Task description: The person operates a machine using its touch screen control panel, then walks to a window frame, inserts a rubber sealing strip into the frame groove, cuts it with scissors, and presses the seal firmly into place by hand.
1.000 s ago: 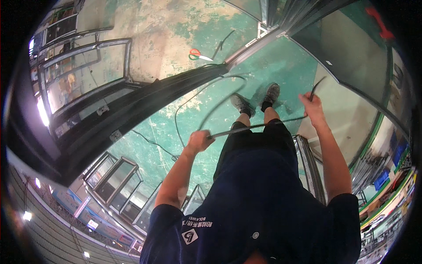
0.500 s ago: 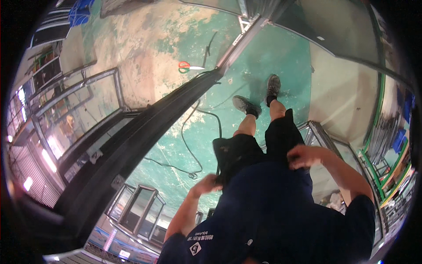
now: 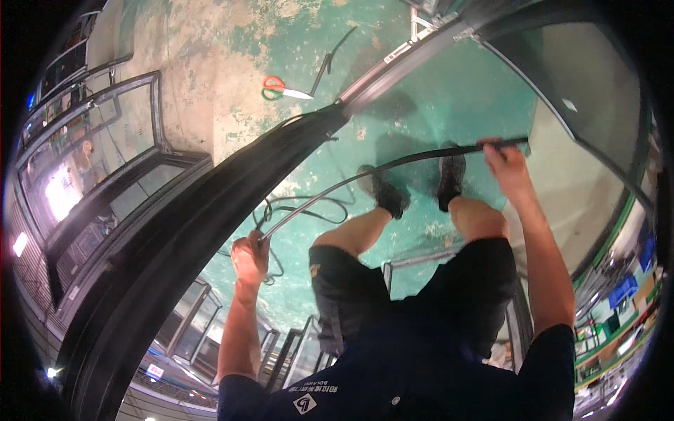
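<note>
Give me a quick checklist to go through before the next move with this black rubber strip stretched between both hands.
1. Left hand gripping the black rubber strip: ok.
2. Right hand gripping near the strip's far end: ok.
3. Strip span between the hands free of kinks: ok, one smooth arc.
4. Loose strip on the floor clear of the shoes: cannot tell, coils lie close.
5. Scissors within reach: not ok, far off on the floor.
6. Dark frame alongside unobstructed: cannot tell.

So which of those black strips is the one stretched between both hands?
The long black strip, running from the left hand to the right hand; the short strip lies beside the scissors.
</note>
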Action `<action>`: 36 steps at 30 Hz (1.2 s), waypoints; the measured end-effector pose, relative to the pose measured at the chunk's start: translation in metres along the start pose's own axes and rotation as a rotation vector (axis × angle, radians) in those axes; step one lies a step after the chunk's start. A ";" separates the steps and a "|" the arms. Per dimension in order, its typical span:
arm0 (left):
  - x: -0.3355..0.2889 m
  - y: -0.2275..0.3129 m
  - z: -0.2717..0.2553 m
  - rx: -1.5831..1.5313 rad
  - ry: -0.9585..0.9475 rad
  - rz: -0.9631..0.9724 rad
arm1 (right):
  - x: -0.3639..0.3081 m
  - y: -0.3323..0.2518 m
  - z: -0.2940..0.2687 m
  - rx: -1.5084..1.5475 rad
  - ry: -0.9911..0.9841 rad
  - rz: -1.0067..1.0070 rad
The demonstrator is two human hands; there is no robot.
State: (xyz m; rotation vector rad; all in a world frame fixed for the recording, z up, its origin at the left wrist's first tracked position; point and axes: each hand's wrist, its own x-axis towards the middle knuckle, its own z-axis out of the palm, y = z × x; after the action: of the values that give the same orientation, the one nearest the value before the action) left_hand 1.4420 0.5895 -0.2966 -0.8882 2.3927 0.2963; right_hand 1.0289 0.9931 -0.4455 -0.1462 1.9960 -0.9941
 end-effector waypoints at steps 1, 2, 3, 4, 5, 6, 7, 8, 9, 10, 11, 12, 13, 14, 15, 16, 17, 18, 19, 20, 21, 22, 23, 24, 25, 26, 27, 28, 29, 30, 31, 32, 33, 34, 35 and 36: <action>0.023 0.009 0.015 -0.033 0.019 -0.007 | 0.046 0.008 -0.003 0.097 -0.047 0.108; 0.043 0.007 0.040 -0.114 0.152 0.196 | 0.085 0.011 0.008 0.191 0.003 0.067; 0.063 0.013 0.063 -0.128 0.118 0.242 | 0.122 0.018 0.019 0.275 0.071 0.030; 0.081 0.022 0.087 -0.141 0.087 0.293 | 0.161 0.030 0.029 0.354 0.076 0.019; 0.095 0.033 0.104 -0.092 -0.033 0.266 | 0.194 0.046 0.042 0.436 0.077 0.009; 0.109 0.041 0.123 -0.049 -0.114 0.261 | 0.227 0.062 0.054 0.480 0.091 0.026; 0.126 0.047 0.142 -0.004 -0.196 0.258 | 0.255 0.078 0.065 0.526 0.106 0.043; 0.142 0.050 0.164 0.048 -0.315 0.203 | 0.279 0.088 0.079 0.559 0.143 0.070; 0.158 0.057 0.185 0.016 -0.302 0.205 | 0.303 0.098 0.087 0.590 0.183 0.096; 0.171 0.063 0.202 -0.013 -0.292 0.205 | 0.325 0.107 0.095 0.621 0.191 0.078; 0.185 0.076 0.213 -0.093 -0.312 0.176 | 0.344 0.120 0.097 0.648 0.204 0.066; 0.197 0.082 0.226 -0.160 -0.284 0.144 | 0.363 0.122 0.102 0.682 0.241 0.064; 0.208 0.088 0.239 -0.228 -0.259 0.114 | 0.379 0.126 0.103 0.707 0.262 0.069; 0.218 0.091 0.240 -0.236 -0.295 0.133 | 0.392 0.126 0.109 0.738 0.273 0.082; 0.227 0.097 0.246 -0.269 -0.305 0.115 | 0.402 0.130 0.111 0.717 0.306 0.091; 0.237 0.107 0.255 -0.304 -0.317 0.100 | 0.407 0.138 0.108 0.681 0.340 0.147; 0.240 0.108 0.249 -0.308 -0.219 0.103 | 0.413 0.127 0.112 0.673 0.350 0.177; 0.247 0.109 0.244 -0.298 -0.185 0.093 | 0.418 0.119 0.114 0.670 0.325 0.173; 0.254 0.110 0.238 -0.295 -0.140 0.083 | 0.423 0.111 0.113 0.685 0.310 0.145; 0.259 0.112 0.239 -0.305 -0.123 0.076 | 0.425 0.114 0.108 0.709 0.261 0.181; 0.263 0.114 0.242 -0.344 -0.044 0.136 | 0.426 0.114 0.104 0.734 0.212 0.215; 0.264 0.117 0.241 -0.341 -0.039 0.130 | 0.429 0.113 0.104 0.717 0.191 0.218; 0.264 0.131 0.236 -0.539 -0.051 0.037 | 0.429 0.114 0.102 0.717 0.193 0.221; 0.264 0.139 0.231 -0.733 -0.063 -0.060 | 0.429 0.114 0.101 0.701 0.198 0.240; 0.263 0.135 0.242 -0.749 0.025 0.005 | 0.429 0.112 0.101 0.686 0.201 0.259; 0.258 0.142 0.243 -0.772 0.069 0.026 | 0.429 0.115 0.099 0.688 0.202 0.258; 0.254 0.152 0.243 -0.795 0.114 0.045 | 0.429 0.118 0.099 0.684 0.223 0.280; 0.251 0.159 0.245 -0.820 0.112 0.035 | 0.429 0.120 0.098 0.679 0.244 0.302; 0.246 0.168 0.247 -0.848 0.122 0.039 | 0.429 0.123 0.098 0.683 0.241 0.301; 0.242 0.176 0.248 -0.876 0.132 0.044 | 0.429 0.126 0.097 0.680 0.225 0.310; 0.241 0.179 0.252 -0.865 0.136 0.050 | 0.430 0.129 0.096 0.677 0.209 0.318; 0.240 0.182 0.253 -0.863 0.136 0.047 | 0.429 0.130 0.097 0.678 0.206 0.319; 0.240 0.184 0.254 -0.852 0.170 0.046 | 0.429 0.131 0.098 0.668 0.198 0.317; 0.240 0.186 0.255 -0.841 0.202 0.045 | 0.429 0.132 0.098 0.658 0.191 0.315; 0.242 0.191 0.253 -0.898 0.244 0.038 | 0.430 0.132 0.097 0.659 0.190 0.315; 0.243 0.195 0.252 -0.896 0.245 0.038 | 0.431 0.133 0.096 0.635 0.165 0.326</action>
State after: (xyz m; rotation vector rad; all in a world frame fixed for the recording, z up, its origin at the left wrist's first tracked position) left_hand 1.2722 0.7046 -0.6407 -1.3028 2.4798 1.4157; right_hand 0.8729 0.8339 -0.8486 0.6035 1.6747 -1.3937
